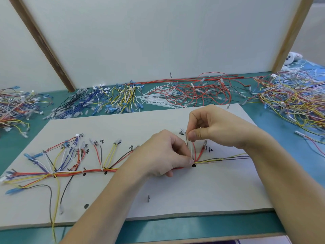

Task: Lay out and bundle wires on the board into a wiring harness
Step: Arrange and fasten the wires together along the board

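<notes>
Two bare hands work over a pale board (219, 194) lying on a green bench (202, 226), seen from a head camera. The left hand (165, 154) pinches the wire bundle (95, 171) where it runs along the board beside a black dot (193, 165), probably to keep the strands gathered. The right hand (211, 127) sits just above, thumb and forefinger pinching the upright white cable tie (190, 152), seemingly drawing it tight around the strands. Loose wires (193, 92) and spare ties (156, 99) lie heaped beyond the board.
</notes>
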